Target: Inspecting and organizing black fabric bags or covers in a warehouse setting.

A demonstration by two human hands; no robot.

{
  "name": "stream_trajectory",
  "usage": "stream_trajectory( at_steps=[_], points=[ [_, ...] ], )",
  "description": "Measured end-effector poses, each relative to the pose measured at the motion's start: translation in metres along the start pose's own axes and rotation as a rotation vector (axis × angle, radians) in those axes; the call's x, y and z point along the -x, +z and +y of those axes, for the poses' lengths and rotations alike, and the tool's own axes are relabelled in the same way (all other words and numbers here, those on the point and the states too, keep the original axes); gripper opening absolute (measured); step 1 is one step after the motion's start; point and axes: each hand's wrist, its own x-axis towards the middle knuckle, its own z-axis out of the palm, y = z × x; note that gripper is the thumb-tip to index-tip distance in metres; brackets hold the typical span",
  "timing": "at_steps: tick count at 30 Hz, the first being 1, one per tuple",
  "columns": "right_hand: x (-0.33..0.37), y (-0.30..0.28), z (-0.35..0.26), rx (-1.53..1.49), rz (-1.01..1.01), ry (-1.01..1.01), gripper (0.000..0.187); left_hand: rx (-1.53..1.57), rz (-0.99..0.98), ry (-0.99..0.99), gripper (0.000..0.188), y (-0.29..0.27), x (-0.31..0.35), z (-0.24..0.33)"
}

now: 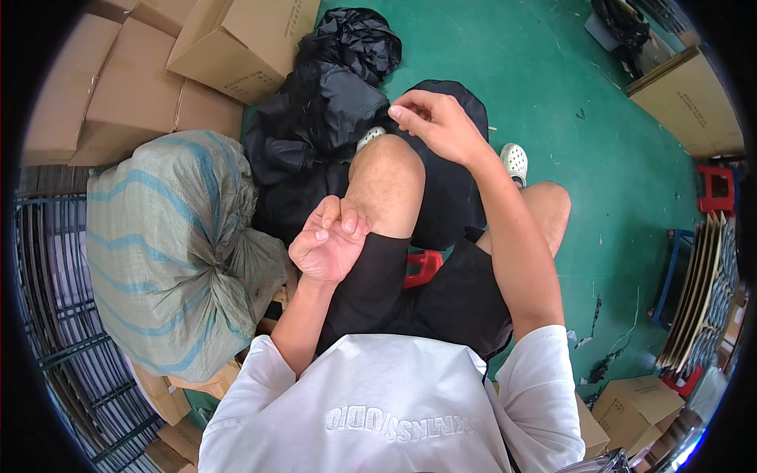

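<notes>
My left hand (331, 239) is turned palm up beside my bent left knee, fingers loosely curled and apart, nothing visible in it. Farther forward, my right hand (441, 122) hovers above a black bag (445, 213) that stands between my legs. Its thumb and forefinger are bent with a gap between them, and I see nothing held there. More black plastic bags (315, 118) lie heaped in front of and beside my left leg. To my left sits a large grey-green woven sack (169, 252) with blue stripes, its neck gathered and tied.
Cardboard boxes (126, 87) are stacked at the far left, above a metal rack (71, 331). A red stool (423, 268) shows beneath me. On the right stand a cardboard box (690, 106), a red stool (716, 188) and stacked flat sheets (698, 296) on the green floor (583, 229).
</notes>
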Motion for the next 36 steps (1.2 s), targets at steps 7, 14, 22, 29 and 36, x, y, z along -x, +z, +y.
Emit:
stream_trajectory(
  at_steps=[7,14,22,29,36],
  points=[
    [0.008,-0.008,0.000,0.014,0.009,0.008,0.037,0.065,-0.058,-0.126,0.016,0.000,-0.004,-0.009],
    [0.009,-0.013,-0.002,0.019,0.028,-0.010,0.037,0.026,-0.066,-0.124,0.022,-0.001,-0.005,-0.012],
    [0.006,-0.010,0.000,0.022,0.028,-0.025,0.037,0.118,-0.089,-0.120,0.046,-0.005,-0.010,-0.019],
    [0.003,-0.006,0.001,0.032,0.007,-0.008,0.038,0.031,-0.025,-0.107,0.045,0.001,-0.012,-0.015],
    [0.006,-0.007,0.001,0.047,0.004,0.012,0.038,0.002,0.037,-0.089,0.025,0.004,-0.010,-0.018]
  ],
)
